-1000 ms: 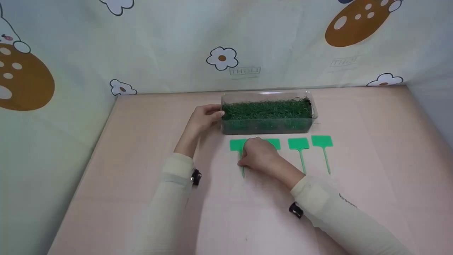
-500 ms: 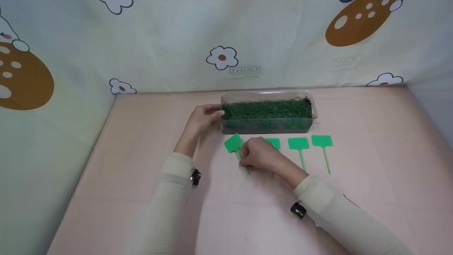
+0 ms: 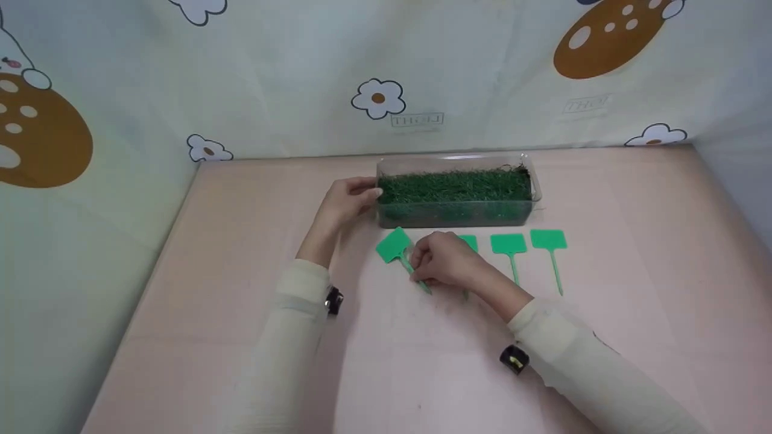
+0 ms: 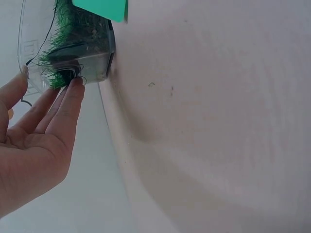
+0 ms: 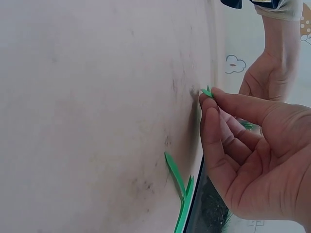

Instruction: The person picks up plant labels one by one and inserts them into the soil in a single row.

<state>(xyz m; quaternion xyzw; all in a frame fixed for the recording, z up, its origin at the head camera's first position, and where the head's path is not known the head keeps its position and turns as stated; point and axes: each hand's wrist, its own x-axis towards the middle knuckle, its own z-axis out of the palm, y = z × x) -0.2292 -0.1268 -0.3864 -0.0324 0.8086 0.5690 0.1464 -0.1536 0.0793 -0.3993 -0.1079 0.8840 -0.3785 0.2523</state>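
A clear plastic box (image 3: pixel 446 218) filled with green artificial grass (image 3: pixel 455 187) stands near the back of the table. My left hand (image 3: pixel 345 202) touches its left end; in the left wrist view the fingers (image 4: pixel 68 104) lie fairly straight against the end wall, the thumb at the rim. In front of the box, my right hand (image 3: pixel 447 260) pinches the thin stem of a green T-shaped plant label (image 3: pixel 394 245) between thumb and fingertips. The label's flat head tilts to the left, and the stem's pointed end (image 5: pixel 207 92) shows past the fingertips in the right wrist view.
To the right of the held label lie three more green plant labels in a row: one partly behind my right hand (image 3: pixel 470 242), a middle one (image 3: pixel 509 244) and a right one (image 3: pixel 549 239). A printed cloth wall (image 3: pixel 289 90) rises behind the pink table (image 3: pixel 386 374).
My right hand has turned the pinched label from upright to slanting, its head shifting left, and the right hand and forearm have moved slightly right. The left hand and the box have stayed put.
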